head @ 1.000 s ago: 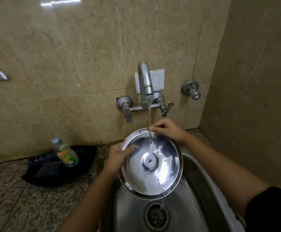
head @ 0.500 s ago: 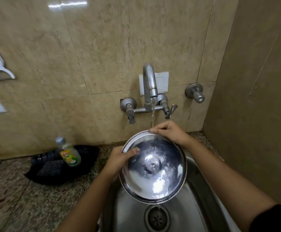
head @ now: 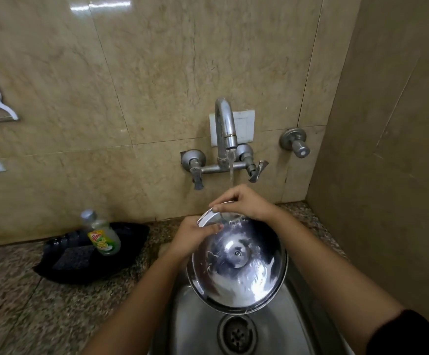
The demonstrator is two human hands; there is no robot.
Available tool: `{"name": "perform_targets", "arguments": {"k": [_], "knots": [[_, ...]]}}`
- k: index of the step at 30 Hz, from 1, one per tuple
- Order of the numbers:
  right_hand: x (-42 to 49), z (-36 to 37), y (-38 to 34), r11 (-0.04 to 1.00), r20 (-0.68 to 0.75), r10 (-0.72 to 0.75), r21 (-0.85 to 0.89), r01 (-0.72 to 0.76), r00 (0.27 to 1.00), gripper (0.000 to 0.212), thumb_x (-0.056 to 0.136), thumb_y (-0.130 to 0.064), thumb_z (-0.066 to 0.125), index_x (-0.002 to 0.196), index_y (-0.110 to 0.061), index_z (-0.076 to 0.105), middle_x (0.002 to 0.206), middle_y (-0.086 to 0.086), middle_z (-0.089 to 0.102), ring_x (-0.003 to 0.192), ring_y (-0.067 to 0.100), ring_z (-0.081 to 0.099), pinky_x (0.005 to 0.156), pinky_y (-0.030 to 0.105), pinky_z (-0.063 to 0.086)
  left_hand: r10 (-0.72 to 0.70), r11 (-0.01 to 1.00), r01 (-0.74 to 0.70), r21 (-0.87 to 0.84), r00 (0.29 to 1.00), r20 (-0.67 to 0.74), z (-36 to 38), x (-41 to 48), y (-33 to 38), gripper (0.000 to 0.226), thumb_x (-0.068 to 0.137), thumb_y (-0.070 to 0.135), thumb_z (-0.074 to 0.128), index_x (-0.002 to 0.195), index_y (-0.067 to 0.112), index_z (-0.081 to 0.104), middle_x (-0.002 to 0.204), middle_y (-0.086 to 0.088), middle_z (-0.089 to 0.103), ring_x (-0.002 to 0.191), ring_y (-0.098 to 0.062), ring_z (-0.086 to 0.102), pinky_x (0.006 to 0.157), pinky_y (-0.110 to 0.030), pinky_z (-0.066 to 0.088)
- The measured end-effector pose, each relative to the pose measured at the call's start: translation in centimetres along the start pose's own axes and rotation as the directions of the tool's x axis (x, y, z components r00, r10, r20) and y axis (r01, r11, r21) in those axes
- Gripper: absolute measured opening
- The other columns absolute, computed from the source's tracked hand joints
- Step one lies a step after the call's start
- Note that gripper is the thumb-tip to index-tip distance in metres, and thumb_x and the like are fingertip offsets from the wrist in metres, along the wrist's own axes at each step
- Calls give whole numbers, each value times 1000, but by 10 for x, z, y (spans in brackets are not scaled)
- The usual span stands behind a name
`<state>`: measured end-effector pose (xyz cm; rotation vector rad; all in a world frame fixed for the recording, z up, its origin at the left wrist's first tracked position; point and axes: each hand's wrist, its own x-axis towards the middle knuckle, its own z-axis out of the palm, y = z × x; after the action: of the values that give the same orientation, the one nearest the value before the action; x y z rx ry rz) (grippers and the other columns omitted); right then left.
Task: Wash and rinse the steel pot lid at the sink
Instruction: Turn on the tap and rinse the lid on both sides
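Seemingly mid-rinse: both hands, left hand [head: 191, 235] and right hand [head: 244, 203], grip pinching the lid [head: 236, 262] rim under the running tap [head: 225, 129]; no suds visible, draining remains.

Both hands [head: 193, 235] [head: 246, 202] grip lid [head: 236, 265] rim under running tap [head: 225, 129], over sink [head: 280, 326].

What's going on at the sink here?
A person is rinsing a steel pot lid under the running tap. The left hand grips the lid's left rim while the right hand holds its far edge, where the water lands. The lid is tilted over the sink. A dish soap bottle stands on the counter to the left.
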<state>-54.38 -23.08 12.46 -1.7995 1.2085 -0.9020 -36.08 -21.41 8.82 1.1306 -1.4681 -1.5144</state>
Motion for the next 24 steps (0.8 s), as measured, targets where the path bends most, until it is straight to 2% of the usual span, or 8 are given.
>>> {"name": "perform_targets", "arguments": {"k": [4,7,9,12,14,17,21,24], "knots": [[-2,-5,-2,1000,-7,24,4,-24,1000,23,82,-14,72,103,-3,72,74,-11,74,70,-4,66,70,16,48,12,999,-15,-49,998,-65,-6,-4,-5,19,76,10,76,94,6,75,92,-20,75,85,-37,72,84,-46,56],[-19,-24,17,977,-163,138,181,-108,977,16,86,-15,67,97,-6,74,77,-4,74,70,4,68,74,27,50,-24,989,1,-147,988,-155,-16,-10,-15,20,78,9,73,97,3,74,91,-17,76,85,-35,72,81,-43,57],[-23,-25,20,970,-172,148,216,-109,974,9,86,-15,67,88,-13,76,75,-2,75,70,8,69,72,28,51,-80,982,62,-177,992,-96,-17,-12,-12,21,80,8,71,99,0,73,90,-16,76,81,-29,73,74,-35,57],[-15,-4,-1,996,-2,58,71,-58,998,10,84,-12,69,89,-6,75,77,3,74,71,6,67,69,19,50,-89,995,85,54,992,88,-12,-3,6,18,79,11,73,96,7,74,89,-12,77,79,-23,73,71,-28,57],[-6,7,-8,999,21,19,42,-20,1000,14,81,-11,73,89,1,74,81,16,73,72,15,64,69,24,49,-72,987,54,152,991,113,-7,2,15,15,79,16,74,93,11,74,87,-11,77,78,-23,72,71,-28,56],[-2,-8,-4,997,-105,74,38,-70,992,20,78,-19,75,89,-2,74,78,9,73,70,13,65,68,24,50,-14,1000,14,-26,1000,-4,-8,-1,9,17,80,13,73,96,7,74,92,-16,76,84,-30,72,80,-36,58],[-11,-26,9,976,-265,164,182,-118,950,11,82,-19,71,85,-10,75,74,4,72,64,10,65,67,27,51,-122,964,102,-247,990,-67,-15,-8,-1,24,82,16,70,101,1,72,99,-21,74,89,-36,70,85,-44,56],[-4,-4,-1,997,-128,68,49,-62,989,13,81,-15,73,88,-5,75,82,14,74,72,14,66,73,28,52,-132,982,136,-135,990,40,-11,-3,11,26,80,18,73,100,2,73,103,-26,72,92,-38,69,89,-48,52]]}}
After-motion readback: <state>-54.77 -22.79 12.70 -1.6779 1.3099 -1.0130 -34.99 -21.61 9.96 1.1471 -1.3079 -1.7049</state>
